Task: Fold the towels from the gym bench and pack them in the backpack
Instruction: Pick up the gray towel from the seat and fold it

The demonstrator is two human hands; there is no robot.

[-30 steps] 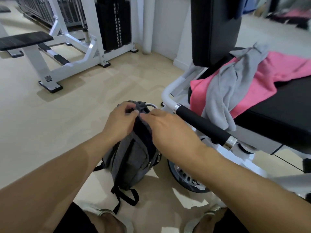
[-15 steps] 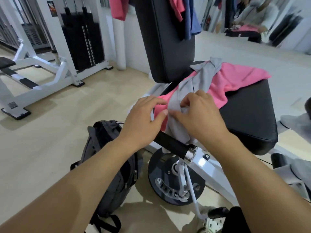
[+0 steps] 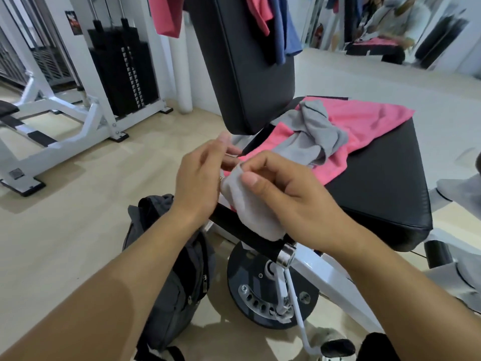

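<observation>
A grey towel point(image 3: 316, 131) lies crumpled over a pink towel point(image 3: 364, 126) on the black seat of the gym bench point(image 3: 377, 183). One end of the grey towel hangs over the bench's black padded bar point(image 3: 242, 234). My right hand point(image 3: 283, 191) pinches that end between thumb and fingers. Just left of it, my left hand point(image 3: 200, 175) has its fingers spread, the fingertips near the cloth's edge. The dark grey backpack point(image 3: 177, 277) stands on the floor below my left forearm, beside the bench's round pivot plate.
The bench's upright black backrest point(image 3: 247, 63) rises behind my hands, with pink and blue garments point(image 3: 276, 24) hanging above it. A white weight machine point(image 3: 86, 100) with a black weight stack stands at the left. Beige floor point(image 3: 65, 217) lies between it and the backpack.
My hands left the top of the backpack and came up to the bench. They took hold of the grey towel's near end, and my right hand now lifts it off the padded bar.
</observation>
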